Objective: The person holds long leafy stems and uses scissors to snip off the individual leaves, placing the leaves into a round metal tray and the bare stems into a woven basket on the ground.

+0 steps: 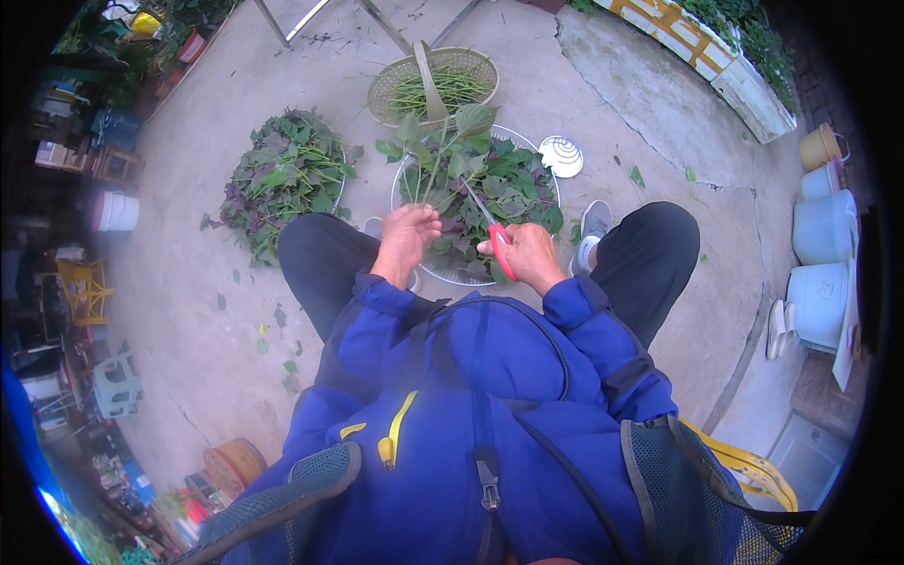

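Observation:
My left hand point(410, 239) pinches the stems of a few leafy green sprigs point(439, 152), whose leaves point away from me. In my right hand point(526, 253) are scissors point(501, 248) with red handles; their metal blades reach up-left towards the sprigs. I cannot tell whether the blades touch a stem. Both hands are above a round, pale-rimmed tray point(554, 171) heaped with green and purplish leaves point(519, 185). Just beyond it, a woven basket point(382, 90) with an arched handle holds cut green stems point(452, 86).
Left of my knee lies a large heap of leafy stems point(282, 176). A white round object point(562, 156) is on the concrete right of the tray. Metal legs point(385, 25) stand behind the basket. Pale blue tubs point(823, 226) line the right side; loose leaves point(280, 316) are scattered at left.

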`<state>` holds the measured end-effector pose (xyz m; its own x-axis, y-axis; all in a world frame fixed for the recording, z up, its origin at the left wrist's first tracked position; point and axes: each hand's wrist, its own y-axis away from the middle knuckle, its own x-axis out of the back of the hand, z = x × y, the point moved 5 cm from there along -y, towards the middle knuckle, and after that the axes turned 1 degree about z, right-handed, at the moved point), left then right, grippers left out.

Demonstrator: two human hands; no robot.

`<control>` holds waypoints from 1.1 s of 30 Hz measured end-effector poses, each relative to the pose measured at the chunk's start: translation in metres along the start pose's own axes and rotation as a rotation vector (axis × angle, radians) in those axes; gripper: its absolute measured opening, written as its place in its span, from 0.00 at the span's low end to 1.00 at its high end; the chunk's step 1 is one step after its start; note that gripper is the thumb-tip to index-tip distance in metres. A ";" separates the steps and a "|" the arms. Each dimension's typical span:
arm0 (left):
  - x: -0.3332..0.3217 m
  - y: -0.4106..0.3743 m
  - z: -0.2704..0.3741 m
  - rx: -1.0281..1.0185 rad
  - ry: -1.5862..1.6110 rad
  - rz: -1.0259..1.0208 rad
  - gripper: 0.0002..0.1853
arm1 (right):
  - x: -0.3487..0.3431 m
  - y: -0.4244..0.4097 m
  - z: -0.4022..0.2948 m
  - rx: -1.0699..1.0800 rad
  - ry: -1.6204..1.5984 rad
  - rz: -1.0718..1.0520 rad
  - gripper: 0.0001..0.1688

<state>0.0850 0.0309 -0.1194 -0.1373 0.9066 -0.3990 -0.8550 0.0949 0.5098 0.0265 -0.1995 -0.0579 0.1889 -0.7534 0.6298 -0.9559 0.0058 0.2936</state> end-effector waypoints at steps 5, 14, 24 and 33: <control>0.001 -0.002 -0.002 0.009 0.011 -0.013 0.05 | 0.000 -0.001 -0.001 -0.014 0.015 -0.002 0.29; 0.009 -0.006 -0.002 -0.052 -0.013 0.090 0.05 | -0.002 -0.004 0.005 -0.102 -0.044 -0.042 0.31; 0.006 -0.003 0.003 -0.102 -0.025 0.114 0.05 | -0.012 -0.001 0.000 -0.035 -0.060 -0.146 0.35; 0.004 -0.002 0.002 -0.105 -0.033 0.086 0.05 | -0.019 -0.002 0.005 -0.036 -0.048 -0.159 0.34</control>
<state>0.0874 0.0355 -0.1203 -0.1975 0.9227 -0.3310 -0.8888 -0.0260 0.4576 0.0233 -0.1889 -0.0738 0.3252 -0.7772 0.5387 -0.9061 -0.0932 0.4126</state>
